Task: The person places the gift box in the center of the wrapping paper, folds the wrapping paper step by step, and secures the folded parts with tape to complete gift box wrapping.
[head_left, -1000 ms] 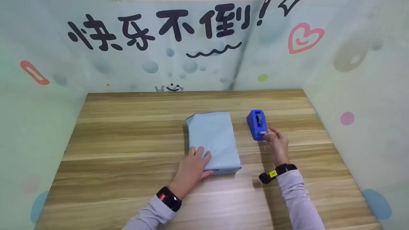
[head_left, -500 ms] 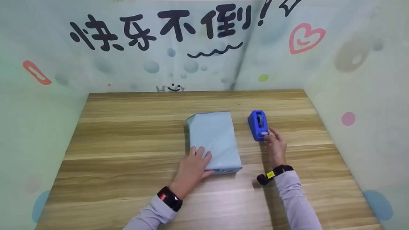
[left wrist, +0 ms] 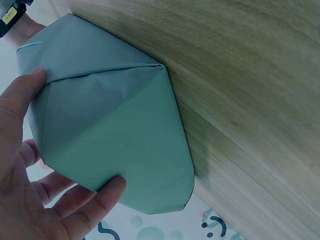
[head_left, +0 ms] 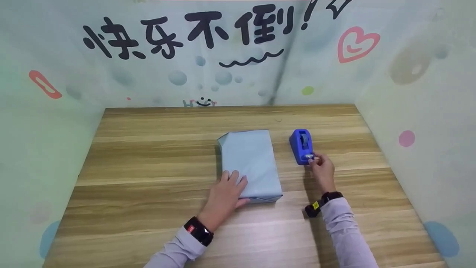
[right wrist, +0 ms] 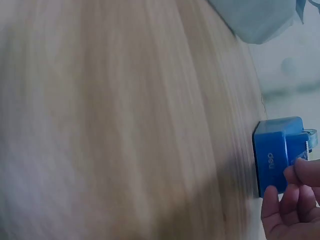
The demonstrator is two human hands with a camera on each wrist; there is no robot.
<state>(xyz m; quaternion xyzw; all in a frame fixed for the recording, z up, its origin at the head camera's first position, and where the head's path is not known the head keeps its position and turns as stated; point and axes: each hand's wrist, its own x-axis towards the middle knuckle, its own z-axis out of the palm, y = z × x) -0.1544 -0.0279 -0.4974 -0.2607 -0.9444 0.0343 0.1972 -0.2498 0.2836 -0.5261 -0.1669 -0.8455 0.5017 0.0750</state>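
A box wrapped in light blue paper (head_left: 249, 156) lies flat on the wooden table. My left hand (head_left: 220, 203) grips its near left corner, fingers spread over the top and thumb against the near end. In the left wrist view, the folded paper end (left wrist: 100, 125) shows a long crease close to the thumb. To the right of the box stands a blue tape dispenser (head_left: 298, 145) with a roll inside. At its cutter end my right hand (head_left: 323, 172) pinches the clear tape between thumb and index finger. The right wrist view shows those fingertips (right wrist: 295, 172) right at the toothed cutter.
The wooden table (head_left: 148, 156) meets a printed backdrop (head_left: 186, 82) at its back and both sides. A strip of bare tabletop lies between the box and the dispenser. Each wrist wears a black strapped camera.
My right thumb and index finger have closed together at the dispenser's cutter end, and the right wrist has turned a little. The left hand and the box stay as they were.
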